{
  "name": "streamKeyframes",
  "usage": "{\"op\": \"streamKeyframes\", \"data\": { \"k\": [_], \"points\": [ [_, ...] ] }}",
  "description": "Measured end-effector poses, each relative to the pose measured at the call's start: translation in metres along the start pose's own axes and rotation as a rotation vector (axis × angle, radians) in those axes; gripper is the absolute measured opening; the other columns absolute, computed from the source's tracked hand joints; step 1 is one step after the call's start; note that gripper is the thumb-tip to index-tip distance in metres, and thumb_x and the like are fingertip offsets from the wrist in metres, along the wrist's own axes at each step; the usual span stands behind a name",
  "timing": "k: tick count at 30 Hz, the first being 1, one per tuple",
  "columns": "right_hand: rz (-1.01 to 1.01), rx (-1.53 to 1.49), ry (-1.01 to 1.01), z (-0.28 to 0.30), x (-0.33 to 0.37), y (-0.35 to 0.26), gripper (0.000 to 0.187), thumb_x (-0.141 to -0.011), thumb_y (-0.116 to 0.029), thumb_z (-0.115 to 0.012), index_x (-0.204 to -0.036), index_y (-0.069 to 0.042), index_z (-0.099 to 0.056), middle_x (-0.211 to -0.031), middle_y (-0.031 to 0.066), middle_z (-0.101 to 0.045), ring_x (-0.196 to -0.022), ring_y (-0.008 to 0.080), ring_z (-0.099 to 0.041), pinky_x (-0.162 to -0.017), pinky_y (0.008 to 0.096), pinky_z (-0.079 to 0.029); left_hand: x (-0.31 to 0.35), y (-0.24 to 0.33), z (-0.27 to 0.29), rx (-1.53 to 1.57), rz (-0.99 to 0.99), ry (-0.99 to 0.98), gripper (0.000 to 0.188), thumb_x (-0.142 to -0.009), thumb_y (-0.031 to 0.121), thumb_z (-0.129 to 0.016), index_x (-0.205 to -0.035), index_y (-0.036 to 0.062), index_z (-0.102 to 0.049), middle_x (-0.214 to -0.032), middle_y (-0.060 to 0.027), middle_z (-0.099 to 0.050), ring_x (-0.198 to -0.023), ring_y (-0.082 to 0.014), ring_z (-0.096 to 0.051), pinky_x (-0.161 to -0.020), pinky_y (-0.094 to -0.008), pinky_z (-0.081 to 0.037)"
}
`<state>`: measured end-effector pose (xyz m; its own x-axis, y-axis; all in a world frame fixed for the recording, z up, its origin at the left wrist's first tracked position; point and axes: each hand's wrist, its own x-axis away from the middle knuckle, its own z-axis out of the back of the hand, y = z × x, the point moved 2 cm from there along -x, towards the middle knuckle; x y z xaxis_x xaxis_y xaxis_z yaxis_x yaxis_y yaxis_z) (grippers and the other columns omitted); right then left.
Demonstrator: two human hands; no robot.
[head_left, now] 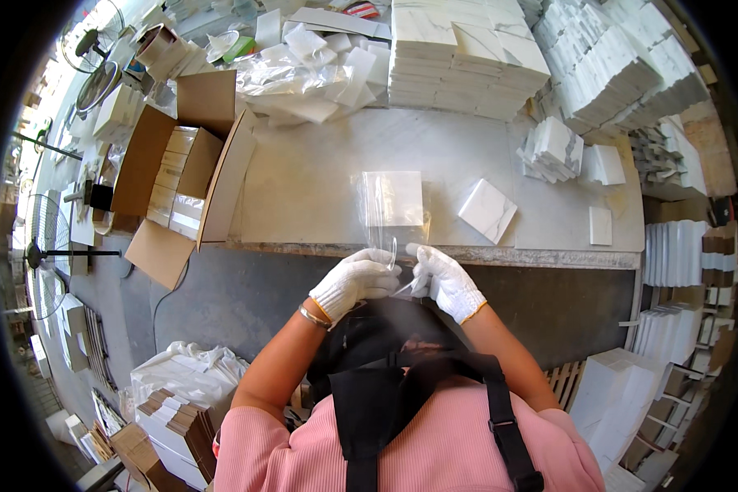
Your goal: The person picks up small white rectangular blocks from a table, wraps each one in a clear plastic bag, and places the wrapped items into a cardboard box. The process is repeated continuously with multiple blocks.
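Observation:
Both my hands wear white knit gloves and meet just off the table's front edge. My left hand is closed on the near end of a clear plastic bag. The bag stretches back over the table, around or over a white square tile; which one I cannot tell. Close beside it, my right hand pinches a thin white strip that reaches toward the left fingers. Just right of the bag, a white tile with grey veins lies turned at an angle.
Stacked marble tiles stand at the table's back, with more piles at the right. A small tile pile sits nearer. On the left is an open cardboard box holding brown cartons. Plastic film and foam sheets heap behind it.

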<state>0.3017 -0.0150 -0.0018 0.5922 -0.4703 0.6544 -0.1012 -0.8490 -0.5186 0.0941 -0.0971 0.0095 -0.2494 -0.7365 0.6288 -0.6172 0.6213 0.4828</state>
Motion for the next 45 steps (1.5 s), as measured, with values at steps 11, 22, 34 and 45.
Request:
{"op": "streamKeyframes", "data": {
  "k": [11, 22, 34, 45],
  "points": [
    [0.083, 0.407, 0.109, 0.012, 0.002, 0.006, 0.029, -0.095, -0.032, -0.076, -0.090, -0.004, -0.072, -0.065, -0.0029, -0.059, -0.056, 0.0072, -0.052, -0.055, 0.0239, -0.039, -0.008, -0.014, 0.010, -0.203, -0.180, 0.308, 0.034, -0.099, 0.034, -0.068, -0.117, 0.0059, -0.067, -0.116, -0.0083, -0.073, -0.100, -0.0180, -0.070, -0.084, -0.0322, -0.054],
    [0.043, 0.719, 0.212, 0.041, -0.008, 0.022, 0.034, -0.096, -0.036, -0.074, -0.089, -0.002, -0.074, -0.074, 0.0038, -0.067, -0.065, 0.0103, -0.060, -0.065, 0.0266, -0.049, -0.009, -0.019, 0.031, -0.526, -0.254, 0.354, 0.036, -0.094, 0.036, -0.069, -0.103, 0.0010, -0.074, -0.087, -0.0040, -0.072, -0.076, -0.0099, -0.064, -0.068, -0.0264, -0.051],
    [0.740, 1.822, 0.714, 0.057, 0.027, -0.118, 0.081, -0.073, -0.044, -0.087, -0.142, -0.018, -0.056, -0.142, 0.0122, -0.055, -0.133, 0.0361, -0.050, -0.108, 0.0502, -0.044, -0.023, -0.003, 0.046, -0.731, -0.290, 0.267, 0.032, -0.096, 0.030, -0.068, -0.101, -0.0007, -0.075, -0.087, -0.0067, -0.076, -0.083, -0.0122, -0.069, -0.078, -0.0276, -0.054],
    [0.347, 2.100, 0.388, 0.072, -0.022, -0.153, 0.120, -0.055, -0.048, -0.090, -0.157, -0.012, -0.038, -0.146, 0.0197, -0.045, -0.134, 0.0422, -0.043, -0.114, 0.0498, -0.038, -0.020, 0.005, 0.048, -0.751, -0.261, 0.260, 0.031, -0.098, 0.028, -0.068, -0.103, -0.0012, -0.075, -0.089, -0.0076, -0.077, -0.081, -0.0118, -0.070, -0.078, -0.0262, -0.055]
  ]
}}
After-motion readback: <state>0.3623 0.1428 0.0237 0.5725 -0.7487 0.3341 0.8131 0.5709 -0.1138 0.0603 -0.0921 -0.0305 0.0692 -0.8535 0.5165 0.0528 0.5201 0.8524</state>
